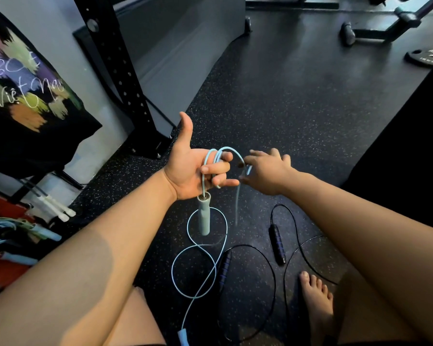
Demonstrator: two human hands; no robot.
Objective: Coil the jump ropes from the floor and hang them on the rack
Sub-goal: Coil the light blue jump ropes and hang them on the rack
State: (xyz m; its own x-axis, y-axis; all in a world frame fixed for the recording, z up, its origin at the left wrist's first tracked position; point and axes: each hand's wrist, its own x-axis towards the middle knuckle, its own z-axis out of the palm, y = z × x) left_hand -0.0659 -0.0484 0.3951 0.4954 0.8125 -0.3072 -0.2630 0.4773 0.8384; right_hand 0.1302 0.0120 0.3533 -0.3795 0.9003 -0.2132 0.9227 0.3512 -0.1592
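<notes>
My left hand [198, 168] is palm up, thumb raised, with its fingers curled around loops of the light blue jump rope [200, 260]. One blue handle [203, 216] hangs below that hand. My right hand [268, 171] pinches the same cord just right of the loops. The remaining blue cord lies in curls on the floor, with its other handle [183, 337] at the bottom edge. A black jump rope [270, 278] with two dark handles [276, 242] lies on the floor between my legs.
A black perforated rack upright [118, 66] stands at left, bolted to the speckled rubber floor. More ropes and bands [23, 233] hang or lie at far left. A black bag [23, 96], a weight plate [425, 57] and bench legs [375, 31] sit farther off. My bare foot [315, 298] is near the black cord.
</notes>
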